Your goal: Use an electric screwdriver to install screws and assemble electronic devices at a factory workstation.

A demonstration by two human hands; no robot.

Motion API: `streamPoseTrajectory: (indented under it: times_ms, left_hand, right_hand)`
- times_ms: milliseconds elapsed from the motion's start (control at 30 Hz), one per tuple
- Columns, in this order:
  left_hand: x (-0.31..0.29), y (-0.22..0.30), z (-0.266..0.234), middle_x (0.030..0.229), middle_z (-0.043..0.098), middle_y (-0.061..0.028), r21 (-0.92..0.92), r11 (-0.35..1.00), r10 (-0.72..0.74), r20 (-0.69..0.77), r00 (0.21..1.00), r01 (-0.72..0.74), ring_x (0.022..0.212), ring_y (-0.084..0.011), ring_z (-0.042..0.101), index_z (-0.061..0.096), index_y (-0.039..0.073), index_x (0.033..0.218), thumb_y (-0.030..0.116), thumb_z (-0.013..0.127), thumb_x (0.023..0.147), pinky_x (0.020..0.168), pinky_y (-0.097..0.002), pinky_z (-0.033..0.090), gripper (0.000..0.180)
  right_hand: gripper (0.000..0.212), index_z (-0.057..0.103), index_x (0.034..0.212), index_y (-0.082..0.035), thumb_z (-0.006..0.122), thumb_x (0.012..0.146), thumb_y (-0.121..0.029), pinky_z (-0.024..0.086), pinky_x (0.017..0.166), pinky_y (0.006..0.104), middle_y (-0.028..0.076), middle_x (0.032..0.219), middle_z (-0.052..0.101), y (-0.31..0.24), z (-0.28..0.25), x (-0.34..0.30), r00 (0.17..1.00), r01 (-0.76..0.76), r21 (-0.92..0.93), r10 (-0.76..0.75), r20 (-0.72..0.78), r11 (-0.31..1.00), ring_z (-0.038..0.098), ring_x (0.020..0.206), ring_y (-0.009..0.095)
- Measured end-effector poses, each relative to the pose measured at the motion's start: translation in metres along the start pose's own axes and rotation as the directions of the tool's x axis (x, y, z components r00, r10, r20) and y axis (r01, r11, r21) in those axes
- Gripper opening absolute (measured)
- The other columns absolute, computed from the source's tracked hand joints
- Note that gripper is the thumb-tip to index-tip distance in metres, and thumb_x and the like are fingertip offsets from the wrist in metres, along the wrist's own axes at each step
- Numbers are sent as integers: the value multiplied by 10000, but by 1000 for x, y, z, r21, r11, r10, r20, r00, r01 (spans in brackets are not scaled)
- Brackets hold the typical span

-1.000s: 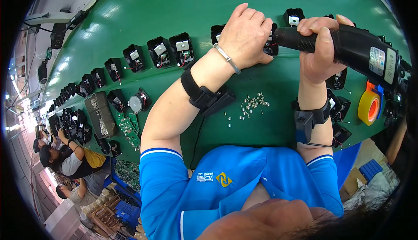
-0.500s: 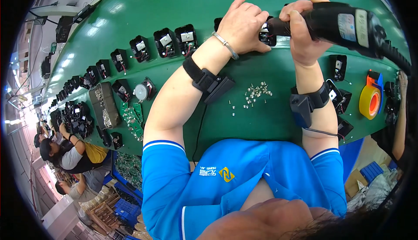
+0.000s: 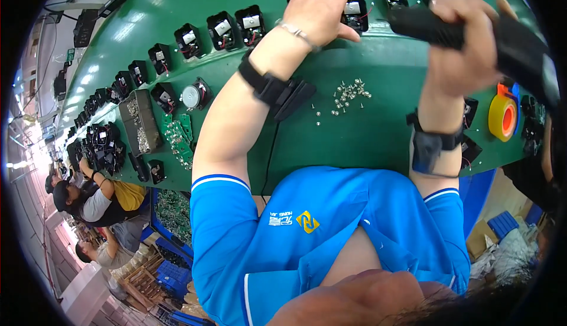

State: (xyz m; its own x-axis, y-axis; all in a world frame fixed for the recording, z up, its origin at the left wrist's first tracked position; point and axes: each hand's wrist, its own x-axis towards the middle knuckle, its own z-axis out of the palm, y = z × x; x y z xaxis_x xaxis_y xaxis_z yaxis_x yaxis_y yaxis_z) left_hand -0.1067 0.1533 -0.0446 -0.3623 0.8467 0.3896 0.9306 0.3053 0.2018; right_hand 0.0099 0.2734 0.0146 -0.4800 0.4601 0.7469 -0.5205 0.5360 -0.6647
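My left hand [image 3: 316, 10] is on the far side of the green table, fingers spread and thumb stretched out. Its thumb and fingers lie beside a small black open housing [image 3: 355, 11] with a silvery block and wires inside; whether they touch it I cannot tell. In my right hand [image 3: 466, 51], blurred by motion, is a black electric screwdriver [image 3: 428, 26], held to the right of that housing with its tip pointing left. Loose screws [image 3: 351, 92] lie scattered on the table between my forearms.
More black housings [image 3: 221, 29] run in a curved row to the left. A box of screws [image 3: 155, 126], a round speaker [image 3: 193, 96] and green circuit boards [image 3: 177, 140] lie left of my arm. A yellow tape roll [image 3: 502, 118] is at right. Other people sit at left.
My right hand has lifted the screwdriver off the housing and moved it right. My left hand has shifted slightly left and its fingers have spread, uncovering the housing.
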Motion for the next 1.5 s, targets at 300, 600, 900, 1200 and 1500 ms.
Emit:
streamPoseTrajectory:
  times_ms: [300, 600, 900, 1200, 1500]
  left_hand:
    - [-56, 82, -10, 625, 458, -34, -483, 868, 202, 134, 970, -114, 705, -191, 448, 548, 86, 527, 150, 577, 519, 739, -311, 367, 70]
    - [-50, 90, 1, 657, 471, -25, -421, 897, 237, 192, 952, -139, 698, -203, 458, 553, 95, 597, 121, 607, 556, 669, -313, 377, 72]
    - [-26, 83, -17, 788, 563, -87, -616, -586, -156, 723, 673, 526, 685, -119, 530, 545, -1, 882, 10, 542, 724, 641, -237, 447, 158]
    - [-31, 83, 3, 723, 525, -46, -457, -798, -6, 656, 755, 392, 657, -112, 491, 535, 31, 889, 97, 516, 767, 692, -293, 437, 139]
    - [-31, 86, 3, 712, 501, -41, -546, -709, 1, 632, 775, 447, 644, -108, 480, 523, 28, 899, 119, 493, 785, 702, -293, 438, 148]
  right_hand:
    - [361, 345, 1082, -70, 448, 748, -157, 346, 579, 308, 58, 751, 486, -50, -62, -40, 943, -273, 444, 328, -50, 853, 430, 624, 160]
    - [384, 341, 1082, -43, 468, 734, -144, 356, 532, 305, 67, 731, 474, -48, -73, -33, 937, -241, 466, 329, -115, 851, 435, 579, 161]
    - [401, 404, 1047, -49, 478, 717, -265, 324, 538, 282, 33, 731, 447, -57, -78, -4, 904, -122, 656, 356, -236, 745, 399, 589, 135]
    - [408, 398, 1058, -48, 474, 723, -270, 329, 542, 271, 30, 738, 442, -45, -67, -2, 937, -136, 681, 317, -147, 719, 406, 598, 129]
    - [411, 378, 1078, -59, 467, 738, -272, 331, 527, 267, 29, 739, 440, -43, -68, -4, 955, -165, 646, 284, -84, 746, 410, 594, 126]
